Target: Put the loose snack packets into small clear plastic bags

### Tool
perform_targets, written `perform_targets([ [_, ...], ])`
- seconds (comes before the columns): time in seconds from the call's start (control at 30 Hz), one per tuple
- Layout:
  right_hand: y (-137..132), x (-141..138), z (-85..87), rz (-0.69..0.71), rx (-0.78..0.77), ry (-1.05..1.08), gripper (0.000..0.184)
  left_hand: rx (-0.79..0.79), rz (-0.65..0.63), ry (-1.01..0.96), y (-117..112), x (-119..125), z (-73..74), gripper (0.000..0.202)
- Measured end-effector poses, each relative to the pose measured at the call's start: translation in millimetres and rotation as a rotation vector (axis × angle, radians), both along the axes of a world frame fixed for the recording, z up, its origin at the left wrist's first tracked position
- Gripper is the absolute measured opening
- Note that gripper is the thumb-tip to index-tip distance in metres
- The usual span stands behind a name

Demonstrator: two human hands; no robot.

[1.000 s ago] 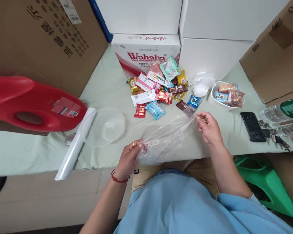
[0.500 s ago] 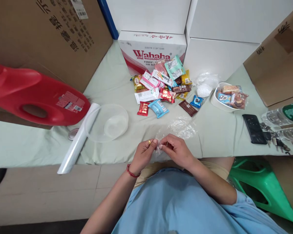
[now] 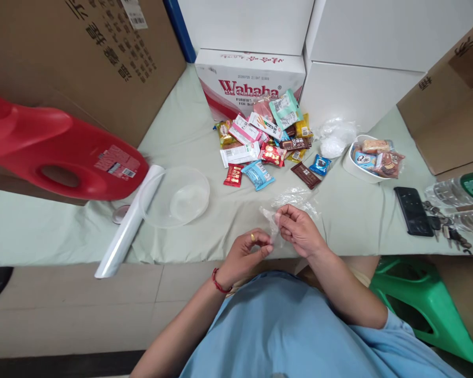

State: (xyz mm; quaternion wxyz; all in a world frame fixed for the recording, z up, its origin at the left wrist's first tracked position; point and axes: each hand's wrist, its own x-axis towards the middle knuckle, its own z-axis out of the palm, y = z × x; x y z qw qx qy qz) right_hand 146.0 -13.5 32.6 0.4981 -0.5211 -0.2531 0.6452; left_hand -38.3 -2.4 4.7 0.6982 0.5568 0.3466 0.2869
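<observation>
A crumpled piece of clear plastic film [image 3: 273, 219] stretches between my two hands above the table's front edge. My right hand [image 3: 299, 230] pinches it with thumb and fingers, and a twisted tip sticks up to the left of that grip. Lower and to the left, my left hand [image 3: 247, 254] has thumb and fingertips close together at the film's lower end. Just behind my right hand, more crinkled clear plastic [image 3: 297, 197] lies flat on the cloth; whether it joins the held piece I cannot tell.
Wrapped snacks [image 3: 258, 175] lie heaped before a Wahaha carton [image 3: 252, 86]. Left are a round translucent lid or shallow bowl [image 3: 199, 210], a white roll [image 3: 128, 226] and a red jug [image 3: 82, 152]. Right are a snack-filled white tub [image 3: 362, 172], crumpled plastic bags [image 3: 335, 139], a phone [image 3: 413, 210] and keys.
My hands have moved slightly apart, the right one up and to the right. The film, bunched between the fingertips before, now shows as a longer upright strip.
</observation>
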Motion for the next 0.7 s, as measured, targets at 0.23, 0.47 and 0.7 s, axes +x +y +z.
perform_targets([
  [0.23,-23.8,14.4,-6.2,0.04,0.582,-0.687,0.044,-0.342,0.293,-0.131,0.8,13.9,-6.1,0.043],
  [0.47,-40.7,18.7,-19.0,0.108,0.826,-1.146,0.012,-0.297,0.416,-0.093,3.9,21.5,-7.2,0.045],
  [0.7,-30.2,39.4,9.0,0.01,0.474,-0.707,0.018,-0.169,0.459,-0.026,11.1,9.1,-6.5,0.044],
])
